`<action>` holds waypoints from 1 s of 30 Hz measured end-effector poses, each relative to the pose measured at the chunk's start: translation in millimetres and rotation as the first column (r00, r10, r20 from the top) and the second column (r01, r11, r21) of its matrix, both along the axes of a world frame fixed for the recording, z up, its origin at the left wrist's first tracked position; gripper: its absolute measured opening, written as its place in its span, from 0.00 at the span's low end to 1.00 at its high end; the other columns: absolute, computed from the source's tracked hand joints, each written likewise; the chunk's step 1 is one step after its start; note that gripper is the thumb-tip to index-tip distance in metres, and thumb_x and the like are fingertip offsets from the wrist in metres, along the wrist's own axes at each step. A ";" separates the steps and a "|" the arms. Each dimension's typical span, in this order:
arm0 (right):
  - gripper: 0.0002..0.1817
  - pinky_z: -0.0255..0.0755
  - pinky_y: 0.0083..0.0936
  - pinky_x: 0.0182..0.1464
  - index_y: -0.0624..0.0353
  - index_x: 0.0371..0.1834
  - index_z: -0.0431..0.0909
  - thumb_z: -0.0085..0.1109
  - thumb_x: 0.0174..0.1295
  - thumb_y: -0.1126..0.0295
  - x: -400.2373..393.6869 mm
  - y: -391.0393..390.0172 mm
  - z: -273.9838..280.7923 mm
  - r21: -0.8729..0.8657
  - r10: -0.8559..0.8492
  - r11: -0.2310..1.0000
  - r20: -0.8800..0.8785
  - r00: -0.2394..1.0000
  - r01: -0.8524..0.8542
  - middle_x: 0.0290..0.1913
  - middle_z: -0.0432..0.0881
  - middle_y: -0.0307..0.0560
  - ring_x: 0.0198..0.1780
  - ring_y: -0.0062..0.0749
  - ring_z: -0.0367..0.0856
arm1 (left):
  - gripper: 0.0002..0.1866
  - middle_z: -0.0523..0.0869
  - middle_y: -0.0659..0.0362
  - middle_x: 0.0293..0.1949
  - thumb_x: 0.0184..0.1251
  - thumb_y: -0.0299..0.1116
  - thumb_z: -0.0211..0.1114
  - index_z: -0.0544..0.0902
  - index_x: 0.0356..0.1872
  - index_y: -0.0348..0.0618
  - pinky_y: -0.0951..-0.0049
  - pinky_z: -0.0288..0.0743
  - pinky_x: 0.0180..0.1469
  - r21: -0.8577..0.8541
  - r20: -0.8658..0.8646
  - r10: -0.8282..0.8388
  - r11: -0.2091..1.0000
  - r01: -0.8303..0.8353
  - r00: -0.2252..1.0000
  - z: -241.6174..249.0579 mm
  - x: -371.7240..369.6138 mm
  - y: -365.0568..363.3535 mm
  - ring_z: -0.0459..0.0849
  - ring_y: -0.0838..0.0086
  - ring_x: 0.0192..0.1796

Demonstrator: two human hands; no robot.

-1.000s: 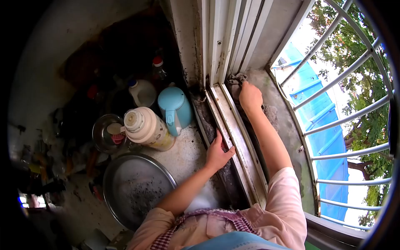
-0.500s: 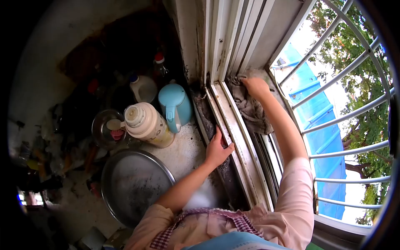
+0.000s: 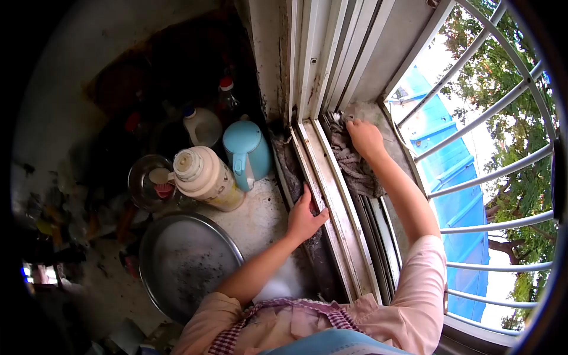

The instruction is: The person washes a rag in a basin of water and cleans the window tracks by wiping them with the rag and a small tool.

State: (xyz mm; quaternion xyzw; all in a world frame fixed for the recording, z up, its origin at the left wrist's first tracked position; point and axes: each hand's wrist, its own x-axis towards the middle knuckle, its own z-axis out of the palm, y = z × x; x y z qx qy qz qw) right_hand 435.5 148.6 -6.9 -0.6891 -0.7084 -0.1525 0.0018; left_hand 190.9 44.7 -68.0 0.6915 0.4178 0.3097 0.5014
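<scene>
My right hand [image 3: 365, 139] is closed on a crumpled grey-brown rag [image 3: 350, 158], pressing it into the far corner of the window sill, outside the sliding tracks. The rag's lower end drapes over the dark grooves. My left hand [image 3: 306, 219] leans on the inner edge of the white window track [image 3: 340, 228], thumb and fingers spread apart, with no object visible in it. Its fingertips are partly hidden at the rail. Dirt and stains mark the track and the dark strip beside it.
Left of the track stand a light blue kettle [image 3: 245, 151], a cream thermos [image 3: 207, 180], a white jug [image 3: 203, 126] and a red-capped bottle [image 3: 226, 94]. Nearer are a small metal bowl [image 3: 137, 183] and a large basin [image 3: 236, 248] holding cloudy water. White bars [image 3: 503, 225] line the right.
My right hand and the rag have shifted slightly toward me along the sill. My left hand stays at the track. The whole view has tilted a little.
</scene>
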 end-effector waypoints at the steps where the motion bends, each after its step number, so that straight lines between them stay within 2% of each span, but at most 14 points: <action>1: 0.06 0.77 0.32 0.33 0.58 0.31 0.76 0.49 0.54 0.73 -3.0 5.3 -7.5 0.073 0.005 0.997 0.029 1.000 -0.007 0.32 0.79 0.47 0.39 0.40 0.80 | 0.46 0.74 0.40 0.53 0.50 0.40 0.66 0.51 0.65 0.26 0.67 0.69 0.55 -0.035 0.012 -0.003 0.999 0.004 1.000 -1.3 -0.7 -1.1 0.75 0.54 0.54; 4: 0.06 0.76 0.27 0.30 0.56 0.28 0.78 0.50 0.54 0.72 -10.3 40.3 -17.4 0.139 -0.120 0.985 0.141 0.983 0.100 0.34 0.79 0.45 0.36 0.35 0.80 | 0.46 0.75 0.40 0.52 0.50 0.40 0.67 0.52 0.65 0.24 0.68 0.70 0.54 -0.072 0.017 -0.024 0.997 0.025 1.000 7.5 -1.3 0.5 0.76 0.55 0.53; 7: 0.07 0.76 0.27 0.30 0.56 0.28 0.80 0.51 0.53 0.72 -8.2 31.3 -26.7 0.082 -0.059 0.996 0.199 0.978 0.044 0.34 0.78 0.44 0.37 0.34 0.79 | 0.46 0.74 0.39 0.53 0.50 0.40 0.67 0.51 0.65 0.25 0.67 0.70 0.53 -0.092 -0.031 -0.035 0.995 0.032 0.999 5.1 -3.8 -4.5 0.76 0.53 0.53; 9: 0.07 0.77 0.28 0.30 0.58 0.29 0.80 0.51 0.53 0.71 -13.7 13.7 -27.2 0.061 -0.103 0.994 0.188 0.977 0.093 0.34 0.78 0.45 0.38 0.35 0.79 | 0.47 0.74 0.39 0.53 0.50 0.40 0.67 0.51 0.65 0.25 0.66 0.70 0.53 0.002 -0.048 -0.021 1.000 0.021 0.999 5.3 -2.4 1.2 0.76 0.52 0.53; 10: 0.07 0.77 0.28 0.30 0.59 0.29 0.80 0.52 0.53 0.71 -17.5 6.0 -29.6 0.040 -0.120 0.993 0.182 0.976 0.114 0.34 0.78 0.46 0.38 0.35 0.79 | 0.47 0.73 0.38 0.54 0.49 0.40 0.67 0.51 0.65 0.26 0.65 0.70 0.54 -0.086 -0.044 -0.042 0.996 0.038 0.998 8.9 -3.2 1.6 0.75 0.51 0.55; 13: 0.08 0.77 0.30 0.32 0.63 0.31 0.80 0.52 0.53 0.72 -18.6 12.7 -26.4 0.048 -0.134 0.990 0.118 0.984 0.129 0.35 0.78 0.47 0.40 0.37 0.78 | 0.47 0.73 0.39 0.55 0.49 0.40 0.67 0.51 0.66 0.28 0.66 0.70 0.55 0.036 -0.036 0.005 0.999 -0.004 0.999 2.4 -1.2 -0.1 0.75 0.52 0.55; 16: 0.09 0.78 0.32 0.33 0.65 0.32 0.79 0.51 0.54 0.73 -27.9 36.2 -16.3 -0.008 -0.230 0.973 0.059 0.971 0.231 0.37 0.77 0.49 0.40 0.39 0.78 | 0.47 0.73 0.40 0.54 0.49 0.40 0.67 0.51 0.66 0.29 0.66 0.71 0.54 0.033 -0.048 0.007 0.999 -0.005 0.999 -0.3 -1.4 -0.3 0.76 0.53 0.53; 19: 0.09 0.78 0.35 0.34 0.66 0.32 0.79 0.50 0.54 0.73 -20.9 21.9 -24.8 -0.048 -0.159 0.986 0.028 0.987 0.160 0.36 0.78 0.49 0.41 0.41 0.79 | 0.47 0.74 0.41 0.53 0.49 0.40 0.67 0.51 0.66 0.28 0.67 0.72 0.52 -0.081 -0.033 -0.025 0.996 0.022 0.999 6.4 -3.5 0.2 0.77 0.54 0.52; 22: 0.09 0.78 0.33 0.35 0.65 0.32 0.79 0.50 0.53 0.74 -17.5 5.7 -21.2 -0.063 -0.194 0.978 0.085 0.977 0.200 0.36 0.78 0.50 0.40 0.42 0.79 | 0.47 0.75 0.41 0.52 0.49 0.40 0.67 0.51 0.66 0.28 0.67 0.72 0.51 -0.005 -0.019 -0.012 1.000 0.012 1.000 8.6 -2.5 0.7 0.78 0.56 0.51; 24: 0.08 0.78 0.32 0.35 0.64 0.31 0.79 0.49 0.53 0.74 -5.1 25.8 -23.7 0.023 -0.116 0.993 0.014 0.993 0.116 0.37 0.78 0.50 0.40 0.42 0.79 | 0.47 0.75 0.41 0.53 0.49 0.39 0.67 0.50 0.66 0.27 0.69 0.72 0.51 0.047 -0.078 -0.003 0.999 0.006 0.997 2.5 -1.4 0.4 0.78 0.58 0.51; 25: 0.08 0.78 0.31 0.36 0.64 0.30 0.79 0.49 0.53 0.74 -5.2 29.6 -23.1 0.067 -0.078 0.995 -0.027 0.997 0.079 0.37 0.78 0.50 0.39 0.41 0.79 | 0.46 0.75 0.42 0.53 0.49 0.38 0.67 0.51 0.66 0.28 0.69 0.72 0.52 -0.009 -0.070 -0.009 1.000 0.009 0.998 4.9 -2.9 -3.5 0.78 0.58 0.51; 26: 0.08 0.77 0.30 0.38 0.64 0.31 0.78 0.48 0.54 0.74 -8.6 32.4 -22.0 0.045 -0.125 0.991 -0.033 0.992 0.126 0.38 0.78 0.51 0.40 0.41 0.79 | 0.46 0.75 0.42 0.53 0.50 0.38 0.67 0.52 0.66 0.28 0.70 0.71 0.52 -0.052 -0.056 -0.009 0.999 0.007 0.998 11.3 -2.6 -2.2 0.78 0.59 0.52; 29: 0.08 0.76 0.32 0.38 0.63 0.32 0.77 0.47 0.54 0.74 -4.8 11.3 -16.3 0.049 0.024 0.998 0.022 0.999 -0.025 0.37 0.78 0.50 0.41 0.42 0.78 | 0.45 0.74 0.41 0.54 0.50 0.38 0.67 0.53 0.66 0.28 0.69 0.71 0.53 -0.079 -0.049 -0.007 0.997 0.003 0.999 18.1 -3.4 1.6 0.77 0.59 0.53; 30: 0.08 0.75 0.34 0.39 0.62 0.34 0.76 0.47 0.54 0.74 -1.7 3.5 -7.5 -0.051 0.034 0.998 0.005 0.999 -0.033 0.37 0.78 0.50 0.42 0.42 0.78 | 0.45 0.74 0.41 0.54 0.50 0.38 0.67 0.53 0.66 0.28 0.70 0.71 0.53 -0.062 -0.042 -0.001 0.998 -0.002 0.999 18.2 -2.9 2.1 0.77 0.60 0.53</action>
